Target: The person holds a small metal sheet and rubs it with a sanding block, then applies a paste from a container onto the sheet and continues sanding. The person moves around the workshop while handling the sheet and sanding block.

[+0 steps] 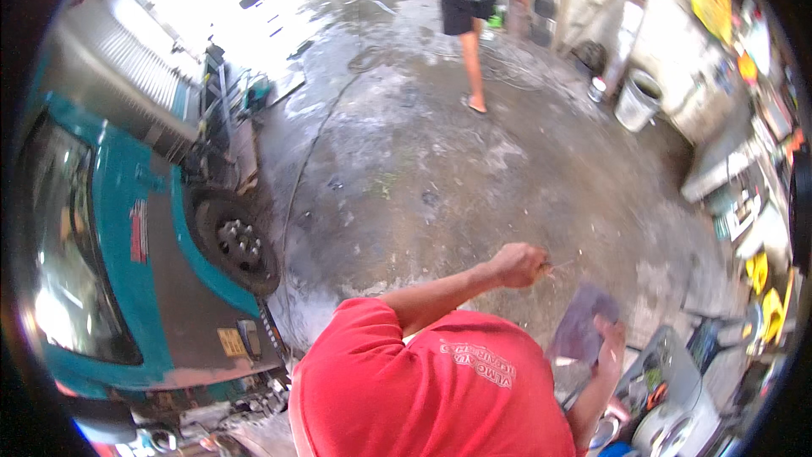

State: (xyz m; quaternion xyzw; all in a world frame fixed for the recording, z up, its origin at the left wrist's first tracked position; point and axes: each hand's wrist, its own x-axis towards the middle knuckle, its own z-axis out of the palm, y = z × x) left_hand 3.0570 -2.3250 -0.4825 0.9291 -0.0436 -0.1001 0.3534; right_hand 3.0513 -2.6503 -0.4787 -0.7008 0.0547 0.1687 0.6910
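My left hand (pixel 518 266) is closed in front of my red shirt. A thin, pale, slender thing (pixel 561 266) sticks out from its fingers toward the right, too small and blurred to name. Lower and to the right, my right hand (pixel 611 337) grips a flat, dark purplish-grey sheet (pixel 584 322) by its right edge. The sheet is roughly rectangular and looks like sandpaper. A gap separates the two hands, and the left one does not touch the sheet.
A teal vehicle (pixel 161 245) with a black wheel (pixel 237 241) stands at left. A cable (pixel 309 156) crosses the concrete floor (pixel 406 178). Another person (pixel 469 0) walks at the back. At right are a bucket (pixel 639 101) and cluttered shelving; a grey bench (pixel 668 364) with tools lies near.
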